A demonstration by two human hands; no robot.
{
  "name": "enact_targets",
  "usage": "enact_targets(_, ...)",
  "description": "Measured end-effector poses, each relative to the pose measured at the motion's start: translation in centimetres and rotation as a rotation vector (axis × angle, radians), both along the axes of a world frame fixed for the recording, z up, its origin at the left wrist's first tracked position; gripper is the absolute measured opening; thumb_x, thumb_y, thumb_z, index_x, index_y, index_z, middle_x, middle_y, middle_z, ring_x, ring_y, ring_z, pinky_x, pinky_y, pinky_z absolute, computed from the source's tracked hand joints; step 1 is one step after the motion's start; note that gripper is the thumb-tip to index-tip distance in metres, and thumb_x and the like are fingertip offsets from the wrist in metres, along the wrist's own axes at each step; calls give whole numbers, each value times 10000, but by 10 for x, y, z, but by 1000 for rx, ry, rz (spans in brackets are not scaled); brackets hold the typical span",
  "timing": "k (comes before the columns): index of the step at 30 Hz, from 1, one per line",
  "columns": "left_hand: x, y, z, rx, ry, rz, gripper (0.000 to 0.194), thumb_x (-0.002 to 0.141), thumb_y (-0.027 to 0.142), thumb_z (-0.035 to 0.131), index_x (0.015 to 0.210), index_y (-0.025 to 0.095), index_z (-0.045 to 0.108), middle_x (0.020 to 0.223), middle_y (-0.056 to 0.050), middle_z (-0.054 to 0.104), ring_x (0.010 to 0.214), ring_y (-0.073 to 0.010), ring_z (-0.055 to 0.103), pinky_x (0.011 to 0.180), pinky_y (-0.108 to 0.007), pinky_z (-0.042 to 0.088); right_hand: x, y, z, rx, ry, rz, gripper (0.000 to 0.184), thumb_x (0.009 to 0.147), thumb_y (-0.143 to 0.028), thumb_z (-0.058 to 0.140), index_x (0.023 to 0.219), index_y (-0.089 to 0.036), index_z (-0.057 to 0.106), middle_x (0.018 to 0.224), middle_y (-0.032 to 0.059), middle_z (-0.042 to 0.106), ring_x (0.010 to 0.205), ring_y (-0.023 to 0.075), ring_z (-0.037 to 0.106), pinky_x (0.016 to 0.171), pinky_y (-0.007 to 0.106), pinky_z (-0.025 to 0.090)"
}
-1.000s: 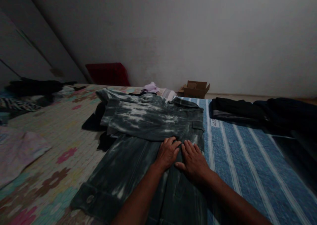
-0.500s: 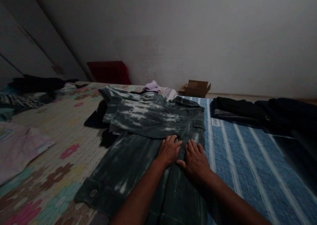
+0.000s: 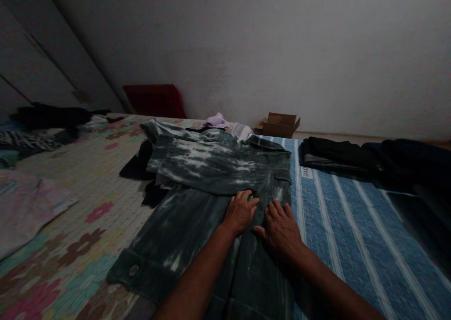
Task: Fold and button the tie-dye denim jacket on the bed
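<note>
Two hands are laid flat, side by side, on a bleached denim jacket (image 3: 211, 188) that is spread across the bed. The left hand (image 3: 241, 213) is pressed palm-down at the middle of the garment, fingers extended and gripping nothing; the right hand (image 3: 280, 228) is placed just beside it, likewise flat and unclenched, its thumb almost touching the left hand. Both palms appear to be set along the lower edge of the part folded across the upper body, apparently so that the cloth is held smooth and kept from slipping. The jacket is seen lying half on a floral bedspread (image 3: 70, 226) and half on a blue striped blanket (image 3: 352, 235), with a buttoned cuff (image 3: 136, 270) turned toward the viewer and a chest pocket (image 3: 282, 176) near the right edge. Dark folded garments (image 3: 352, 158) are stacked at the far right of the blanket, well apart from the hands. A cardboard box (image 3: 280, 125) and a red cushion (image 3: 155, 101) are set against the wall beyond the bed, and a pale lilac cloth (image 3: 216, 120) is lying just behind the jacket collar.
</note>
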State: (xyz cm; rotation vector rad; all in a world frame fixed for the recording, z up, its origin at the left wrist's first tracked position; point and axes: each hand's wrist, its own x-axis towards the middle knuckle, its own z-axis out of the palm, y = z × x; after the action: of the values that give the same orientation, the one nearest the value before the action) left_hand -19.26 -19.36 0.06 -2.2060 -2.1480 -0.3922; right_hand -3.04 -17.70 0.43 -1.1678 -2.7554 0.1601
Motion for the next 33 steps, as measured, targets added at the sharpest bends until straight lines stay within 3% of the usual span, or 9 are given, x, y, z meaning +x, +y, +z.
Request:
enact_targets(14, 4, 1, 0, -27, 3, -1, 295, 894, 234, 560, 1176, 300, 618, 1302, -55, 512, 1163, -247, 461, 913, -428, 450, 4, -6, -1, -10, -34, -35, 692, 932, -575, 358, 1312, -17, 517, 1420, 232, 430, 1379, 355, 271, 1107, 530, 151)
enact_targets(20, 6, 1, 0, -46, -7, 7, 283, 914, 265, 529, 1177, 321, 616, 1309, -38, 507, 1169, -238, 452, 927, -427, 443, -1, -7, 0, -2, -28, 32, 731, 947, -579, 295, 1369, -1, 443, 1453, 236, 378, 1378, 344, 282, 1104, 532, 160)
enact_targets(33, 5, 0, 0, -41, -5, 6, 295, 918, 264, 515, 1193, 314, 610, 1310, -35, 515, 1167, -232, 462, 926, -406, 442, -7, -5, -15, -2, 3, 103, 750, 932, -588, 334, 1395, -3, 410, 1474, 223, 352, 1376, 335, 288, 1115, 476, 206)
